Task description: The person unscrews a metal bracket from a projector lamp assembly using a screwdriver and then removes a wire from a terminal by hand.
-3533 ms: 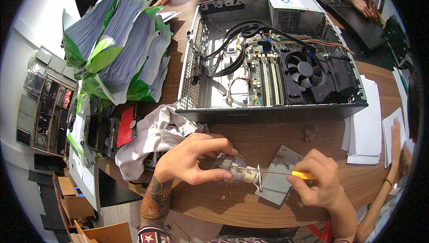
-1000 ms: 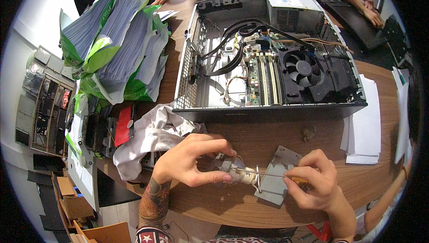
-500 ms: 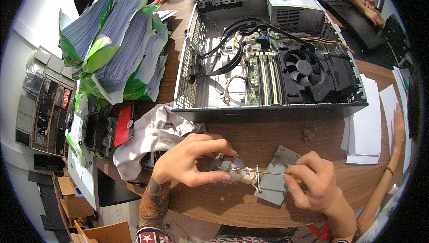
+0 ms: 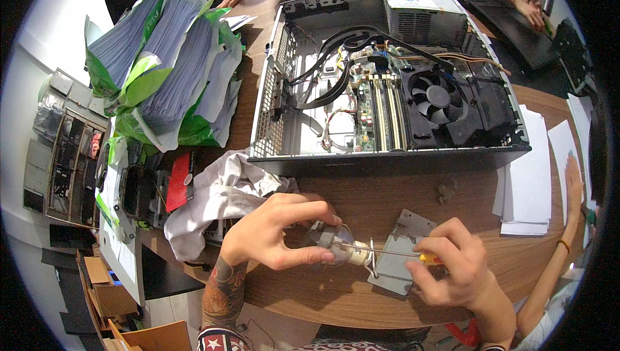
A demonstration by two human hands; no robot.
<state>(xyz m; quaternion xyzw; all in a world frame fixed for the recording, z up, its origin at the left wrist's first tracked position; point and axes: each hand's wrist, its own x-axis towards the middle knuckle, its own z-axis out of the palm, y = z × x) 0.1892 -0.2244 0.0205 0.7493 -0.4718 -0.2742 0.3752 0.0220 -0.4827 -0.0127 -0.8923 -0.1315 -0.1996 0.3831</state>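
Note:
Between the thumb and fingers of my left hand [image 4: 274,231] is a small lamp-like part [image 4: 340,242], clear and grey with a cream base and white wires at its right end. My right hand [image 4: 460,264] grips a screwdriver [image 4: 429,258] by its yellow handle, mostly covered by the fingers. Its thin metal shaft points left and reaches over the lamp-like part. Where the tip sits exactly is too small to tell. Beneath the shaft, a flat grey metal plate [image 4: 395,262] lies on the table by my right hand.
An opened computer case [image 4: 387,162] stands beyond my hands. To its left are a white cloth [image 4: 213,193] and green-wrapped paper stacks [image 4: 174,60]. White sheets [image 4: 524,176] lie at right, near another person's arm [image 4: 549,273]. More people's hands show at the far edge.
My right-hand fingers have shifted on the screwdriver, and its yellow handle now shows. My left hand stays in place. Across the table, other people's hands and papers have moved.

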